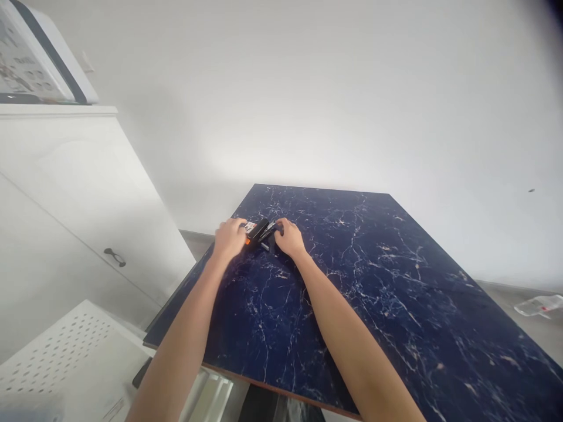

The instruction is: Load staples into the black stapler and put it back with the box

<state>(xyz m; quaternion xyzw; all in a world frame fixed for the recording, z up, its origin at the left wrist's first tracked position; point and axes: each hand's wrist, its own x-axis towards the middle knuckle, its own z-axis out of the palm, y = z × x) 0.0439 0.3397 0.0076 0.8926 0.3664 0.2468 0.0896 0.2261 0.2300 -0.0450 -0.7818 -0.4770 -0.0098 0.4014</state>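
Just left of the frame's centre, both hands close on a small black device. The left hand curls over its orange-marked end, and the right hand wraps the other. Its white label is too small to read. It is near the far left edge of the blue marbled table, which stretches wide toward the lower right.

We find nothing we can read here. Print covers the panel atop the white cabinet, and a small label sits on the black device (both too blurred for us).
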